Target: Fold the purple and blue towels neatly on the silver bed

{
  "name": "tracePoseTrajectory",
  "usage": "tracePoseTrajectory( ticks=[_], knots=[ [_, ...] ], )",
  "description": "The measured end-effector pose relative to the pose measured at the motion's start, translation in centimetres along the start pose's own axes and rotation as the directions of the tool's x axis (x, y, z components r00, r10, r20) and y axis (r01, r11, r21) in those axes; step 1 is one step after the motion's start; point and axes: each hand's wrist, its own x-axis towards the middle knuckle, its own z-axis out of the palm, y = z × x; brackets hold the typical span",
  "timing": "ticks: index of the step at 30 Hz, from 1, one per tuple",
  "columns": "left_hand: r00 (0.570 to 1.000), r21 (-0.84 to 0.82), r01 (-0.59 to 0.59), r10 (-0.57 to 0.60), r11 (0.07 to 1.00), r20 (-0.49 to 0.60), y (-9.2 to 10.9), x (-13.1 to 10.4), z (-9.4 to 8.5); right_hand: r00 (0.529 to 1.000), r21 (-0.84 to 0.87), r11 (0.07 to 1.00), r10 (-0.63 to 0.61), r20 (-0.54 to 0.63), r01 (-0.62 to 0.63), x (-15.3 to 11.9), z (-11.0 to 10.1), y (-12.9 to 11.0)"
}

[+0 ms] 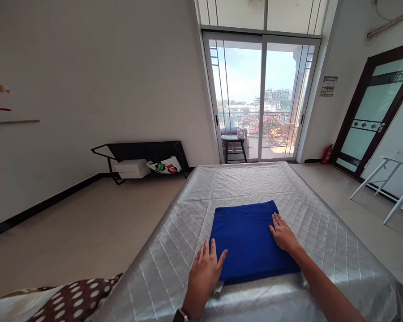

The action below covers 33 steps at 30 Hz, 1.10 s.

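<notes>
A blue piece of cloth [248,237], folded into a flat, thick square, lies on the silver quilted mattress cover [168,250]. Along its left edge is my left hand [204,268], fingers stretched out and thumb spread toward the cloth. My right hand [282,232] rests flat on the cloth's right edge with its fingers extended. Neither hand grips anything. A small pale tag [219,286] sticks out at the near left corner of the cloth. Part of a watch shows on my left wrist.
A brown polka-dot blanket [77,297] lies at the lower left. Against the wall stands a black rack [144,152] with white boxes [130,168]. Beyond the bed are a stool [233,138] and a sliding glass door [263,98]. A white table [401,160] and fire extinguisher [327,154] stand right.
</notes>
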Motion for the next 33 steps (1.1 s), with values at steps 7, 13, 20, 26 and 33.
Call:
tracePoseTrajectory(
  ticks=[7,13,20,26,33],
  knots=[
    [0.92,-0.191,-0.363,0.384,0.912,0.083,16.3,8.0,-0.3,0.991,-0.06,0.995,-0.087,-0.106,0.081,0.2,2.6,1.9],
    [0.94,-0.17,-0.305,0.325,0.937,0.107,15.9,8.7,2.7,0.993,-0.028,0.998,-0.056,-0.108,0.053,0.3,2.5,1.9],
    [0.998,-0.016,-0.023,0.024,1.0,0.065,1.4,8.1,3.6,0.995,-0.011,1.0,-0.017,-0.1,0.016,-0.2,1.9,1.1],
    [0.996,-0.173,0.054,-0.041,0.983,0.079,-2.8,7.0,4.7,0.999,-0.025,0.999,0.024,-0.046,-0.025,2.2,-0.8,0.0],
    [0.996,-0.198,0.054,-0.04,0.979,0.076,-2.5,7.0,4.8,1.0,0.002,1.0,-0.003,-0.029,0.003,6.9,-1.0,0.0]
  ],
)
